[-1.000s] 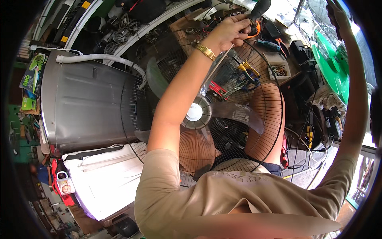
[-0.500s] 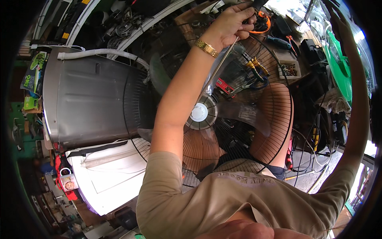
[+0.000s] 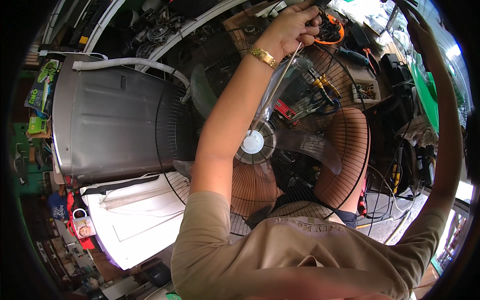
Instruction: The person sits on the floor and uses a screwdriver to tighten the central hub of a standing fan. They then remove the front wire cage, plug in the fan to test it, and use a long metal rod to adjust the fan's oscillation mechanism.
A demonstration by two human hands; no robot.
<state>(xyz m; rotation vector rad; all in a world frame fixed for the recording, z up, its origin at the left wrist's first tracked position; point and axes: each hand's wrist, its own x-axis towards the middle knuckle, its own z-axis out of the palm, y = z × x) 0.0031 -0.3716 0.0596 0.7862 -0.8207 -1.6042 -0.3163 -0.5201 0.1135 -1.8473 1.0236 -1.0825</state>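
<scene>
High in the picture my left hand, with a gold watch on its wrist, has its fingers closed around a thin metal rod. A dark end shows at the top of that grip, cut off by the picture's edge. From the hand the rod slants down to the pale hub of a fan with see-through blades. A round black wire guard encircles the blades, with my bare leg visible through it. At the far upper right my right hand is raised, in shadow, its fingers stretched out.
A grey metal panel stands left of the fan, above a white board and a mug. Pliers, a small box of screws and a green round part lie to the right. Cables hang nearby.
My right hand has shifted slightly up and left, its fingers spreading more. My left hand keeps its grip on the rod, nearly still. The surroundings have shifted slightly in the picture.
</scene>
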